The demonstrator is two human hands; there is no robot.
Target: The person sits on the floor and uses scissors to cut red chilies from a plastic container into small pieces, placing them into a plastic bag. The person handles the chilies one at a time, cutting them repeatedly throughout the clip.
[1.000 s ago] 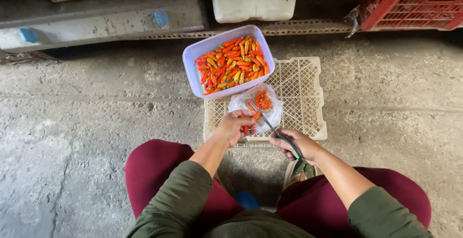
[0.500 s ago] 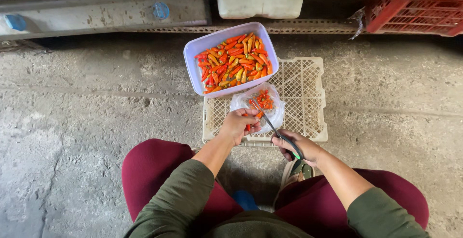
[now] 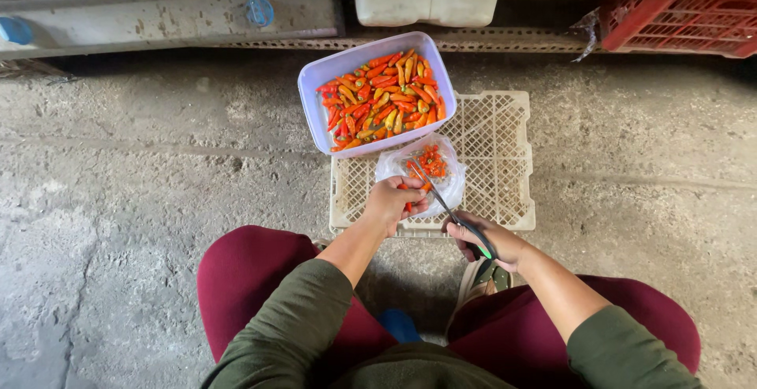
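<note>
In the head view we sit low over an upturned cream crate [image 3: 505, 160] on a rough concrete floor [image 3: 142, 200]. Our left hand [image 3: 388, 202] is closed around a red chilli [image 3: 408, 193], of which only a bit shows past the fingers, held at the near edge of a clear plastic bag [image 3: 410, 167] with cut red and orange pieces in it. Our right hand [image 3: 487, 241] grips the dark handles of a pair of scissors [image 3: 441, 200], fingers wrapped tight. Their long axis runs from that hand up and to the left, the blade tips lying over the bag just beside the left hand's knuckles. So the chilli lies up and left of the right hand, along the line of the blades, and the left hand is the nearer one. Beyond the bag, a lilac tub [image 3: 315, 101] of whole red and orange chillies rests on the crate's far left corner.
</note>
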